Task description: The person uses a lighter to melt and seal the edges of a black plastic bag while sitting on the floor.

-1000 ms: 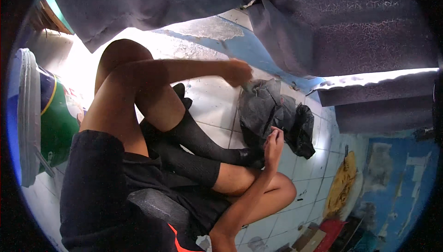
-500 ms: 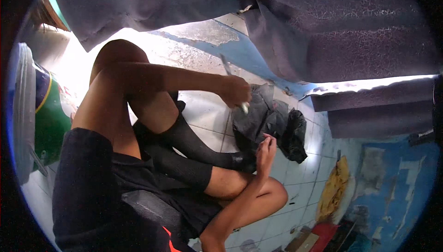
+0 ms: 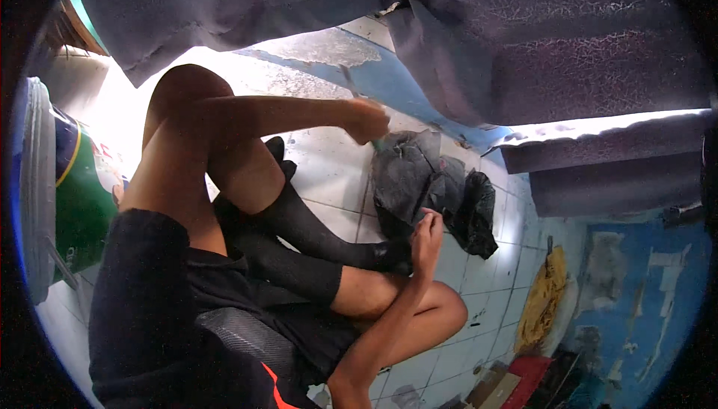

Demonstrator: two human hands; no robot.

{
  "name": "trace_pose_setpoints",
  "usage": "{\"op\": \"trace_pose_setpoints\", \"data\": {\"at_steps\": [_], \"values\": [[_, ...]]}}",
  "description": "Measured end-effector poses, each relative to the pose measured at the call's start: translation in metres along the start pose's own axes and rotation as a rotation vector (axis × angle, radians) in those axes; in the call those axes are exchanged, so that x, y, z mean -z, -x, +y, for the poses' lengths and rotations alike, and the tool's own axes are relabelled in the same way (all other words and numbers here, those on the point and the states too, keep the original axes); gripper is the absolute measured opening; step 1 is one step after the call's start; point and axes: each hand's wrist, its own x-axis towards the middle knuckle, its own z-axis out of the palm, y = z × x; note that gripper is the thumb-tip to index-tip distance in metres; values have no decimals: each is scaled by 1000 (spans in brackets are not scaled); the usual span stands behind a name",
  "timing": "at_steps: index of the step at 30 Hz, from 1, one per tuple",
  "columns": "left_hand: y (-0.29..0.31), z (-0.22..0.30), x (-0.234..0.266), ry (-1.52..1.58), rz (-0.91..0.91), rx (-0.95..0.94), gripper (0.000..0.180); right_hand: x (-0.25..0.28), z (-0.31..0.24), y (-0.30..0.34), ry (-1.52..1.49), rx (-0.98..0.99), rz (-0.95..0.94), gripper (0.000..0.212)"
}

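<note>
My left hand (image 3: 366,121) is closed around a thin, stick-like tool (image 3: 345,76). One slim grey end rises above the fist, and a small pale greenish end shows below it; its exact kind is unclear. Under and right of this hand, a crumpled black plastic sheet or bag (image 3: 407,173) lies on the tiles. At its near edge is my right hand (image 3: 427,240), raised with fingers drawn together. What those fingertips pinch, if anything, is too small to make out. My right forearm passes over my bent leg.
A green bucket (image 3: 78,199) with a pale rim stands at left. Dark cloth (image 3: 568,57) hangs overhead and at far right. A yellow cloth (image 3: 544,300) and a red flat piece (image 3: 529,379) lie near the blue wall (image 3: 636,312). My crossed legs fill the middle.
My left hand has moved a little up and left with the tool, away from the black plastic. My right hand has shifted slightly; its fingers are still together.
</note>
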Motion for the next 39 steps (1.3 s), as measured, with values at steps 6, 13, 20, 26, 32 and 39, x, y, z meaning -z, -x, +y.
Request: {"op": "trace_pose_setpoints", "data": {"at_steps": [6,13,20,26,32,39], "values": [[-24,52,28,219,229,-168,13,10,23,-6,-54,64,54,28],[-14,26,13,59,39,44,13,10,21,-2,-81,57,25,30],[5,-2,16,48,-9,133,15,4,3,2,-30,-2,-2,29],[12,-24,6,174,29,177,11,5,19,-6,-87,20,33,27],[-2,19,12,33,231,-35,14,17,5,7,-197,-62,9,26],[14,-7,18,68,-25,155,13,8,6,5,8,-10,28,26]]}}
